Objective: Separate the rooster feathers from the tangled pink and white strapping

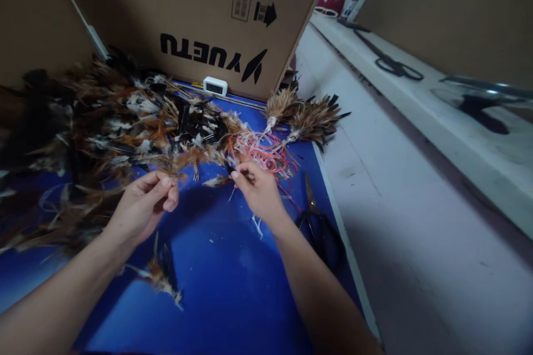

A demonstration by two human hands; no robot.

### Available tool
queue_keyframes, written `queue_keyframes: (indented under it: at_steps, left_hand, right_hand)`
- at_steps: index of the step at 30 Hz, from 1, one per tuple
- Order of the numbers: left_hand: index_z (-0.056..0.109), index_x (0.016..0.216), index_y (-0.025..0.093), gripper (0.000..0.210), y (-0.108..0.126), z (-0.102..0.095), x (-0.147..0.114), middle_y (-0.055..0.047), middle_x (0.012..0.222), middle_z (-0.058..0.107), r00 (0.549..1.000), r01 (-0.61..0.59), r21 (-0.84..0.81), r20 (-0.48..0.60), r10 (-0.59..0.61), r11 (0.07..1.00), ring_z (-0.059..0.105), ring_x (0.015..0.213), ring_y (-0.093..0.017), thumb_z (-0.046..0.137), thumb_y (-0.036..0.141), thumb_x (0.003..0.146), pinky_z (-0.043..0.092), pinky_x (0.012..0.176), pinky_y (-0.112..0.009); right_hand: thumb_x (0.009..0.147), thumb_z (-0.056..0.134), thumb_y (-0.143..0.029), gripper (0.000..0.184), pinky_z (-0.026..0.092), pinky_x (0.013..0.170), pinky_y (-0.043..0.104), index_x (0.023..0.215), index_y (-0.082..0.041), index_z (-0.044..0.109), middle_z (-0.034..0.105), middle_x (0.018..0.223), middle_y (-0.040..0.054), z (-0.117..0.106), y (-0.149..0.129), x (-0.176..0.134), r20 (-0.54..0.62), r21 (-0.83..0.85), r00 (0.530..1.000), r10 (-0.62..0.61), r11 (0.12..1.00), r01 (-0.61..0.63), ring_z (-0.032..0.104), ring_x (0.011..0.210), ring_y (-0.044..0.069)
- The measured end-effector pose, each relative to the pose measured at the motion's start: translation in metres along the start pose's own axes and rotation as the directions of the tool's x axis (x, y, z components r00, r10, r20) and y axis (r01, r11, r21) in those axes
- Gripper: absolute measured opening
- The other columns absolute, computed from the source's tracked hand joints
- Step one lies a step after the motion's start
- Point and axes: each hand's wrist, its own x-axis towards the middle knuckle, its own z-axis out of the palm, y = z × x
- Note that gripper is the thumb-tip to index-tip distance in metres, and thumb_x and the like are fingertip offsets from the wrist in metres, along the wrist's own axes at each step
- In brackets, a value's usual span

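Observation:
My left hand (150, 199) is closed in a pinch, with a small brown feather (180, 176) sticking out past the thumb and forefinger. Just across from it, my right hand (259, 188) pinches a small dark feather (229, 167) by its end. Beyond both hands spreads a large heap of loose brown, black and white feathers (137, 122). Close behind my right hand lies a tangle of pink and white string (266, 152). One small feather tuft (160, 274) rests on the blue tabletop (220, 288) nearer to me, below my left hand.
Two tied feather bundles (314, 119) lie at the table's right back corner. Black-handled scissors (318, 233) sit by the right edge. A cardboard box (187, 11) and a small white digital display (215, 86) stand behind. Another pair of scissors (397, 66) lies on the ledge at right.

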Motion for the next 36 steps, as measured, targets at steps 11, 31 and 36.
queue_keyframes:
  at_steps: [11, 31, 36]
  left_hand:
    - [0.052, 0.061, 0.015, 0.027, -0.002, -0.001, 0.001, 0.001, 0.054, 0.058, 0.999, 0.002, -0.023, 0.053, -0.001, 1.000, 0.047, 0.047, -0.007, 0.074, 0.020, 0.075, 0.039, 0.048, -0.018]
    - [0.051, 0.061, 0.016, 0.030, 0.001, 0.004, -0.001, 0.001, 0.052, 0.058, 0.999, 0.032, -0.026, 0.020, -0.031, 0.999, 0.046, 0.045, -0.007, 0.079, 0.022, 0.070, 0.039, 0.046, -0.018]
    - [0.052, 0.060, 0.015, 0.029, 0.000, 0.004, -0.001, 0.000, 0.052, 0.058, 0.999, 0.013, -0.013, 0.042, -0.012, 1.000, 0.046, 0.045, -0.007, 0.077, 0.024, 0.073, 0.039, 0.046, -0.018]
  right_hand:
    - [0.081, 0.062, -0.028, 0.013, 0.042, 0.044, 0.019, 0.083, -0.021, 0.051, 0.061, 0.056, -0.0052, -0.039, -0.025, 0.006, -0.261, 0.450, 0.960, 0.099, 0.892, 0.031, 0.059, 0.048, 0.009]
    - [0.075, 0.065, -0.025, 0.027, 0.037, 0.037, 0.016, 0.097, -0.019, 0.050, 0.057, 0.050, -0.0082, -0.040, -0.023, 0.005, -0.036, 0.408, 0.978, 0.204, 0.897, -0.172, 0.057, 0.042, 0.009]
    - [0.077, 0.060, -0.022, 0.028, 0.035, 0.036, 0.016, 0.103, -0.018, 0.050, 0.057, 0.047, -0.0092, -0.035, -0.023, 0.000, 0.209, 0.287, 0.959, 0.189, 0.926, -0.245, 0.052, 0.037, 0.008]
